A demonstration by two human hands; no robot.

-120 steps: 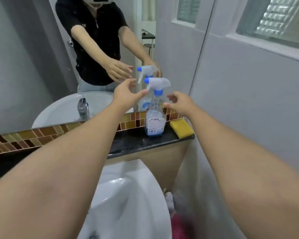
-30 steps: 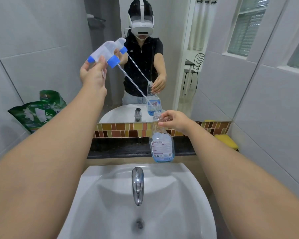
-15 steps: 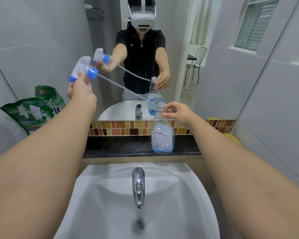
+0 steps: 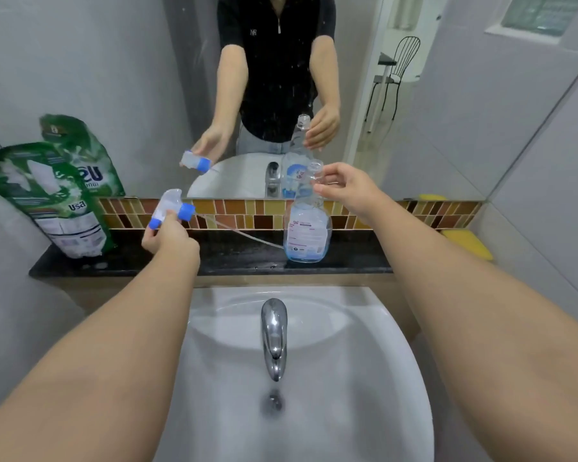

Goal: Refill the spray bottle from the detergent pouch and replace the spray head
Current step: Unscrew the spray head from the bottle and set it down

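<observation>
Item one, far left of the dark ledge (image 4: 214,261): a green detergent pouch (image 4: 54,198) was stood upright and leaned against the wall, untouched; it was judged soft-walled and apt to buckle, best taken at both the body and near the spout. Item two: the spray head (image 4: 171,208), white with blue collar and nozzle, was held closed in the left hand (image 4: 167,236) just above the ledge, its thin dip tube (image 4: 241,233) trailed rightward toward the bottle's base; the head was judged light and rigid, the tube flexible and possibly dripping. Item three: the spray bottle (image 4: 307,228), clear plastic, uncapped, was stood on the ledge behind the tap (image 4: 274,335), with only a shallow blue remainder seen at the bottom. It was judged light, easily tipped and perhaps slick, best steadied at the neck. Item four: the right hand (image 4: 344,188) was closed loosely about that neck, fingertips (image 4: 321,191) touching it. Item five, far right: a yellow sponge (image 4: 467,243) was noted.
</observation>
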